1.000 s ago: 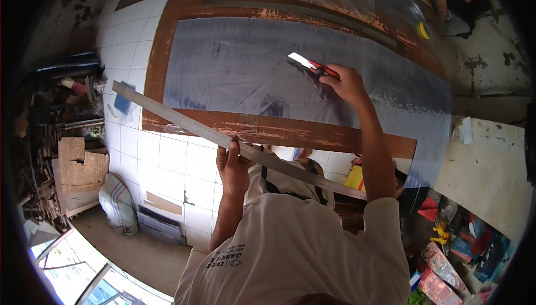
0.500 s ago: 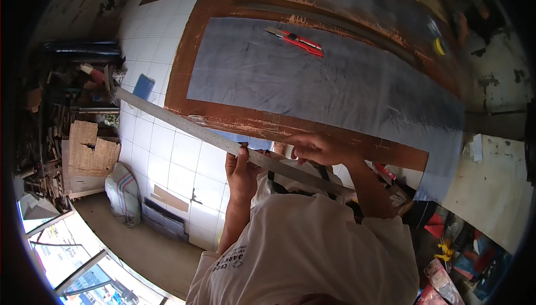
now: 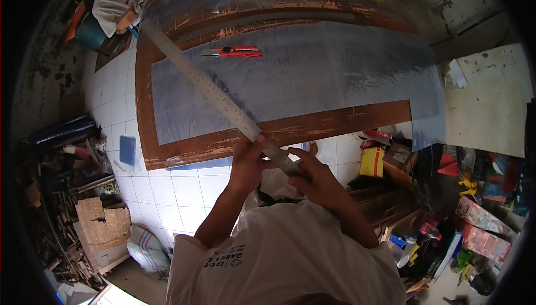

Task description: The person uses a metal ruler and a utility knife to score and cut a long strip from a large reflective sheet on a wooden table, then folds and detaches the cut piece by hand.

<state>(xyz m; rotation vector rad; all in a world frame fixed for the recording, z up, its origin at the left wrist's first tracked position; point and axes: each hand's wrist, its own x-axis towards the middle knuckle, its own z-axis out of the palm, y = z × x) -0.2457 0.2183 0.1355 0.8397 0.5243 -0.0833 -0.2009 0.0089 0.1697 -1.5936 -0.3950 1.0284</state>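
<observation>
A long metal ruler [image 3: 209,88] slants from my body up and to the left, its far part passing over the table. My left hand [image 3: 248,162] is closed on the ruler near its lower part, thumb on top. Close to the near end, my right hand [image 3: 314,175] grips it too, fingers around its edge. Under the ruler lies a bluish-grey clear sheet [image 3: 312,76] on a worn brown tabletop [image 3: 335,119]. A red utility knife [image 3: 240,52] with its blade out rests on the sheet, right of the ruler.
At the upper left is another person [image 3: 118,6] beside the table. Scrap wood [image 3: 103,224] and a white sack [image 3: 148,249] stand at the lower left. A cardboard box [image 3: 399,160], a yellow bag [image 3: 372,161] and mixed clutter fill the right. A pale board [image 3: 486,98] sits at far right.
The ruler has swung up from beside the table to over the sheet. My right hand has come down onto its near end. The view has turned, bringing the other person into sight.
</observation>
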